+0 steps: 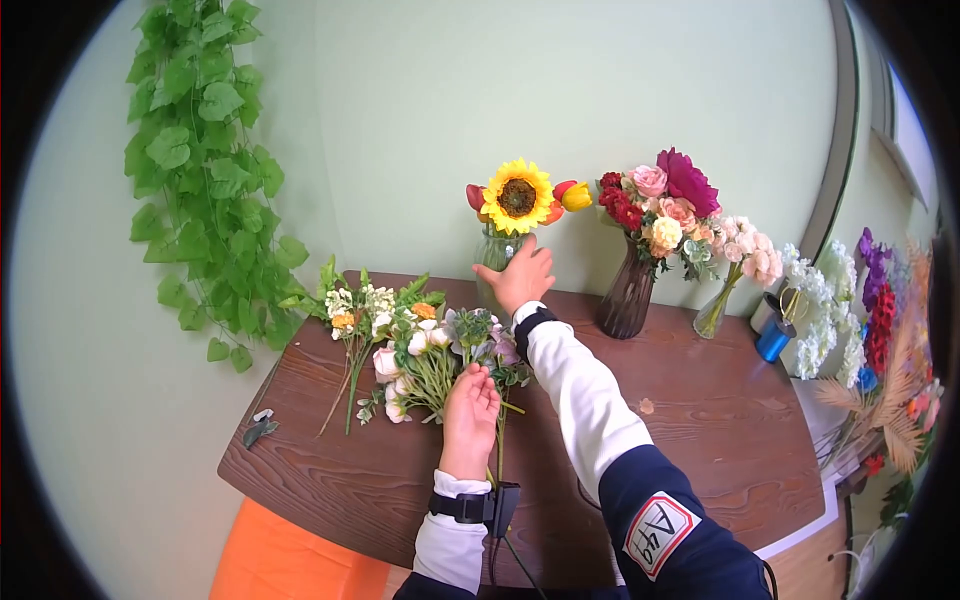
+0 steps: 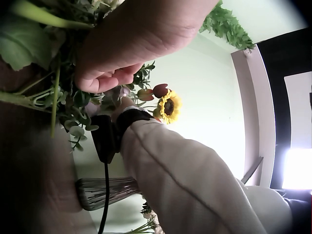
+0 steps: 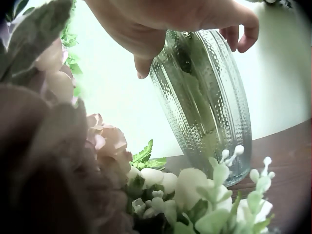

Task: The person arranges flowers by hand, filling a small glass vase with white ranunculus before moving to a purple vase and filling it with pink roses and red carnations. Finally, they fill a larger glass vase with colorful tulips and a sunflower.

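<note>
A ribbed clear glass vase (image 3: pixel 204 107) stands on the table by the wall, holding a sunflower (image 1: pixel 517 198) and several red and yellow tulips (image 1: pixel 574 196). My right hand (image 1: pixel 522 277) grips it near the neck, thumb on one side and fingers round the other. Nearer the front, my left hand (image 1: pixel 470 420) is palm up with its fingers loosely curled and nothing visible in them. Its fingertips are close to a bunch of greyish-purple flowers (image 1: pixel 482 330), whose stems run down beside the hand. White and pale pink roses (image 1: pixel 388 364) lie just to its left.
Orange and white flower sprays (image 1: pixel 343 320) lie at the table's left. A dark ribbed vase (image 1: pixel 627 295) of mixed flowers and a small glass vase (image 1: pixel 712 315) stand to the right, near a blue cup (image 1: pixel 773 342). A cut leaf piece (image 1: pixel 260 430) sits near the left edge.
</note>
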Demonstrator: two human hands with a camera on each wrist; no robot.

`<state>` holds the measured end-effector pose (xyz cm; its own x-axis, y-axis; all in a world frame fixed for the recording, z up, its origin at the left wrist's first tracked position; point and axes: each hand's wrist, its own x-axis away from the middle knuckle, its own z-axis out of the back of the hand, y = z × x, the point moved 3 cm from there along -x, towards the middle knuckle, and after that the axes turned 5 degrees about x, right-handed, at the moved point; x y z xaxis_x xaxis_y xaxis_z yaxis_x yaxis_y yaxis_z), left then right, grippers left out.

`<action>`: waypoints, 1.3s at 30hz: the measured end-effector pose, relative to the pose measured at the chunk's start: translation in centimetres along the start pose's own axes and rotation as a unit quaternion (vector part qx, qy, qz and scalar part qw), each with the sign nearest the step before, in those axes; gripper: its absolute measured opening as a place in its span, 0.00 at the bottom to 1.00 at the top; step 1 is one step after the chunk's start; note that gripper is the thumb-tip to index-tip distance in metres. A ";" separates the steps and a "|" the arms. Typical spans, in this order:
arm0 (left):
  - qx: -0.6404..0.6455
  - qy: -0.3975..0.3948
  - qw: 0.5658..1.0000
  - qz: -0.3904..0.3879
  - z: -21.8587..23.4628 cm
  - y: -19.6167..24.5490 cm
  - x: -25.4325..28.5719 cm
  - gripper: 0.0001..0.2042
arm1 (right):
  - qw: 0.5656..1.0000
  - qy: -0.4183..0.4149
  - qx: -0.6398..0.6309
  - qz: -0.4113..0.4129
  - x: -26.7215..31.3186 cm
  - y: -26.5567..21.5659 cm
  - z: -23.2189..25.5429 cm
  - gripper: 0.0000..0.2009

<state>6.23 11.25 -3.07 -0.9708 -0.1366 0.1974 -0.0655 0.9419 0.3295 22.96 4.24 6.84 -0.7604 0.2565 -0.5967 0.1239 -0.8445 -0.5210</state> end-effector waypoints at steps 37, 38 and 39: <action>0.003 -0.005 1.000 -0.006 -0.2 0.3 0.1 0.09 | 0.994 -0.043 -0.017 0.094 -1.3 1.9 -0.4 0.45; -0.001 -0.007 1.000 -0.009 -0.2 0.2 0.1 0.09 | 0.994 -0.044 -0.041 0.094 -1.4 2.1 -0.4 0.44; -0.005 -0.005 1.000 -0.007 -0.2 0.1 0.2 0.09 | 0.994 -0.046 -0.042 0.089 -1.4 2.4 -0.6 0.44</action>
<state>6.04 11.29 -2.82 -0.9720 -0.1467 0.1837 -0.0767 0.9366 0.3420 24.64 2.15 6.08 -0.7760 0.0597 -0.6279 0.3114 -0.8295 -0.4636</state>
